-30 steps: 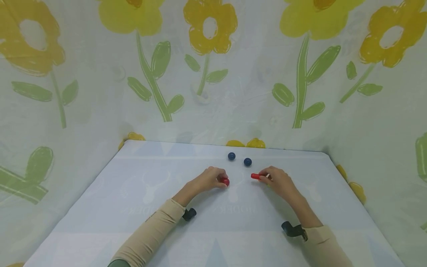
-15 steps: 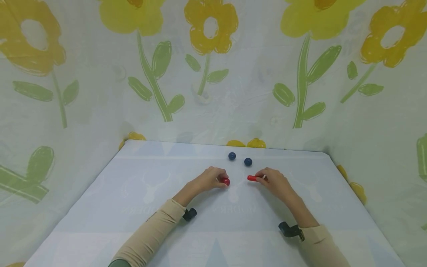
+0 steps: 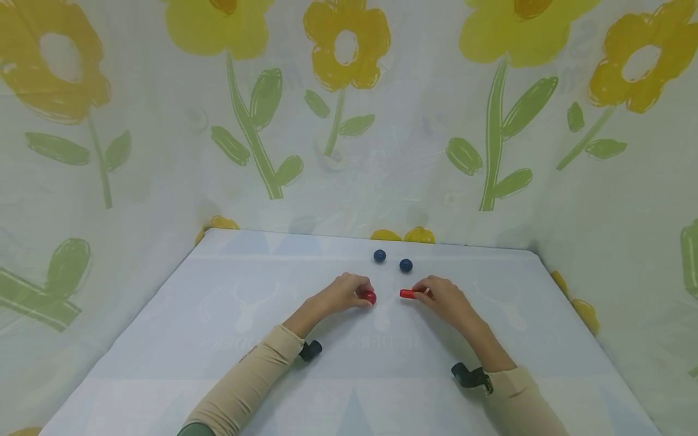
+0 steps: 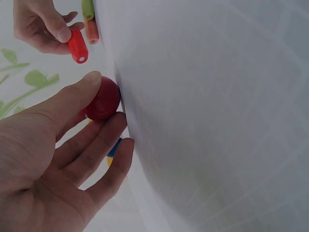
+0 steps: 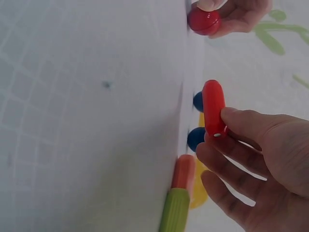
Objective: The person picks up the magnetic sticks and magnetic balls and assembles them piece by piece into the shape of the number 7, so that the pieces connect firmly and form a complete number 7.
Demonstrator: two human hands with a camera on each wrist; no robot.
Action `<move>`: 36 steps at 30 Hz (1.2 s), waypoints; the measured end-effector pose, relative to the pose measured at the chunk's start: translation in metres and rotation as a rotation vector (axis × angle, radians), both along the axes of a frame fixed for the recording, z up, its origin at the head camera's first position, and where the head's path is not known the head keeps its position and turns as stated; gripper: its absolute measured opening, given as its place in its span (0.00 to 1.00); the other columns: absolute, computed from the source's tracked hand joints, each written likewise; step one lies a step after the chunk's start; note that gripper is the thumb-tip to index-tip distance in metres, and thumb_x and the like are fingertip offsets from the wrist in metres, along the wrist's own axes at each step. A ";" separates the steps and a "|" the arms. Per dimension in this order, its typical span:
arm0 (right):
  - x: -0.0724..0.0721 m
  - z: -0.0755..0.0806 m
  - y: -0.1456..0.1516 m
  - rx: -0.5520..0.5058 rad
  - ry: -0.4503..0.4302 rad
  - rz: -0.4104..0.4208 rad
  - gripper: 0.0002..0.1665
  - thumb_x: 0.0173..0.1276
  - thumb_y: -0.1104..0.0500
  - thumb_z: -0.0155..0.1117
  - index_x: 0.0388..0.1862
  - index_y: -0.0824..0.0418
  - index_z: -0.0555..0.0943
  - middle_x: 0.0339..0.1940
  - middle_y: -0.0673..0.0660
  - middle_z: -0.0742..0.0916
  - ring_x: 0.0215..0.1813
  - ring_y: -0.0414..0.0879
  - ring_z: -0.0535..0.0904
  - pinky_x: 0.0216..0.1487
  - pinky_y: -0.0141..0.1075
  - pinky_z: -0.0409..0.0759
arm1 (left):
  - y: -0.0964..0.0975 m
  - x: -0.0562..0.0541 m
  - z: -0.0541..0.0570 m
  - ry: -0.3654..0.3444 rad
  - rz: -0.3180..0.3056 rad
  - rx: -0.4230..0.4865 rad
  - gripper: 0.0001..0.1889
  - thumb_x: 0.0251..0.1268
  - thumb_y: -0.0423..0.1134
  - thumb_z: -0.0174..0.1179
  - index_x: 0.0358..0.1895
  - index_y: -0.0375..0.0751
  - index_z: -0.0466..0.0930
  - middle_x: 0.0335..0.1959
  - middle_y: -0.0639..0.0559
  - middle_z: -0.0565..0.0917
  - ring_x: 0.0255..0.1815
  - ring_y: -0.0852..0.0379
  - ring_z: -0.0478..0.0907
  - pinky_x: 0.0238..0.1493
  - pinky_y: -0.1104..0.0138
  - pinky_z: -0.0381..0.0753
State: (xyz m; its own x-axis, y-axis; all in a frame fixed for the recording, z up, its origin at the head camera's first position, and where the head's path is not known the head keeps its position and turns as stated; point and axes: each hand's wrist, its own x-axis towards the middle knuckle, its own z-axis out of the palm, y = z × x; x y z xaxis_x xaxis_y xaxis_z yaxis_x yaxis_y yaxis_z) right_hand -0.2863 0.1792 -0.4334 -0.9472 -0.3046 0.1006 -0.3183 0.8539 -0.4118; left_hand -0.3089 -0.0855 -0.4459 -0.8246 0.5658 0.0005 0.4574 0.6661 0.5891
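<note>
My left hand [image 3: 339,294] pinches a glossy red ball [image 4: 105,99] between thumb and fingers; the ball rests on the tabletop or just above it. To its right, my right hand [image 3: 444,298] holds a short red stick [image 5: 214,108] with a hole in its end, raised above the table. The stick points left and is apart from the ball. An orange piece [image 5: 184,171] and a green piece [image 5: 175,210] lie end to end by the right hand, which hides them in the head view.
Two dark blue balls [image 3: 379,256] sit on the table beyond the hands. The white table [image 3: 229,339] ends at a back edge against a flower-printed curtain [image 3: 392,139], which also hangs at both sides.
My right hand has moved left and slightly nearer the body, carrying the red stick closer to the red ball. The left hand has stayed in place.
</note>
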 end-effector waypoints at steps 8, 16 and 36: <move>0.001 -0.004 -0.005 -0.004 0.008 0.011 0.10 0.66 0.58 0.68 0.45 0.59 0.86 0.37 0.53 0.87 0.38 0.43 0.78 0.46 0.39 0.83 | 0.001 0.002 0.001 0.003 -0.009 0.005 0.13 0.59 0.38 0.70 0.48 0.44 0.83 0.40 0.55 0.87 0.39 0.65 0.79 0.47 0.75 0.81; 0.001 -0.004 -0.008 0.002 -0.009 0.011 0.10 0.66 0.58 0.68 0.45 0.58 0.86 0.37 0.52 0.87 0.37 0.43 0.78 0.45 0.37 0.83 | 0.002 0.004 0.003 0.002 -0.003 0.008 0.13 0.58 0.37 0.70 0.47 0.44 0.83 0.40 0.54 0.87 0.39 0.65 0.79 0.47 0.73 0.81; 0.001 -0.007 -0.023 0.005 -0.021 0.045 0.09 0.64 0.60 0.69 0.44 0.56 0.87 0.35 0.49 0.87 0.37 0.41 0.78 0.44 0.34 0.82 | 0.002 0.005 0.002 0.001 0.010 -0.013 0.13 0.59 0.38 0.70 0.47 0.46 0.83 0.39 0.57 0.86 0.39 0.65 0.79 0.47 0.75 0.80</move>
State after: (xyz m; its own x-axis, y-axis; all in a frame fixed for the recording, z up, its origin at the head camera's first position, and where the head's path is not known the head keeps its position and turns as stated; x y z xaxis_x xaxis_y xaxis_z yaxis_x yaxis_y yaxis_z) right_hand -0.2858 0.1565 -0.4407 -0.9343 -0.3474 0.0797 -0.3480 0.8407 -0.4149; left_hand -0.3043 -0.0836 -0.4441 -0.8301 0.5576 -0.0057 0.4517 0.6783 0.5796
